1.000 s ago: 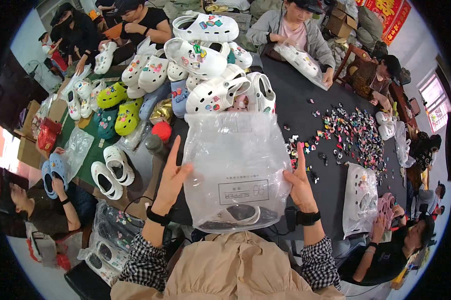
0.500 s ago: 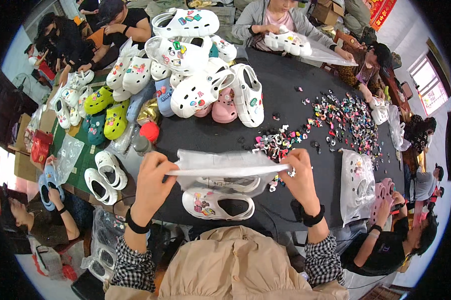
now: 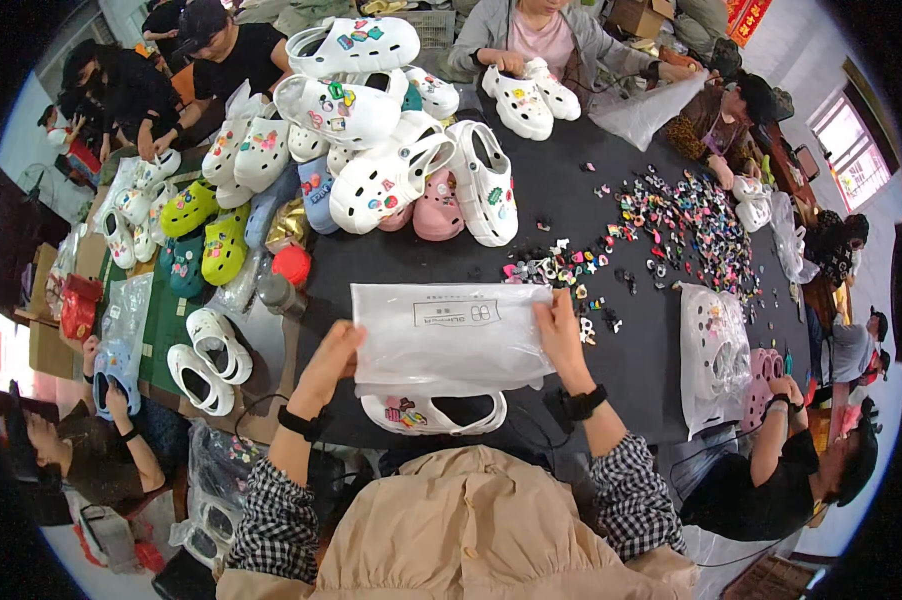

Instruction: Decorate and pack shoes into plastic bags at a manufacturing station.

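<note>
Between my two hands a frosted plastic bag [image 3: 451,350] with a small printed panel lies spread out, its front face turned up. My left hand [image 3: 331,355] is closed on the bag's left edge. My right hand [image 3: 563,335] grips the right edge, thumb on top. Under the bag's near side sits a white clog [image 3: 436,412] with colourful charms, partly covered by the plastic. Whether another clog lies under the bag is hidden.
A heap of white clogs [image 3: 371,185] rises at the far left of the black table [image 3: 571,205]. Loose shoe charms [image 3: 681,225] spread across the right. A bagged pair [image 3: 713,360] lies at right, a grey-lidded jar [image 3: 279,296] and white clogs [image 3: 211,360] at left. Several people work around.
The bag has gone from a raised, edge-on strip to a flat sheet facing up, covering more of the clog. Across the table, a person's white clogs have come out from beside a plastic bag.
</note>
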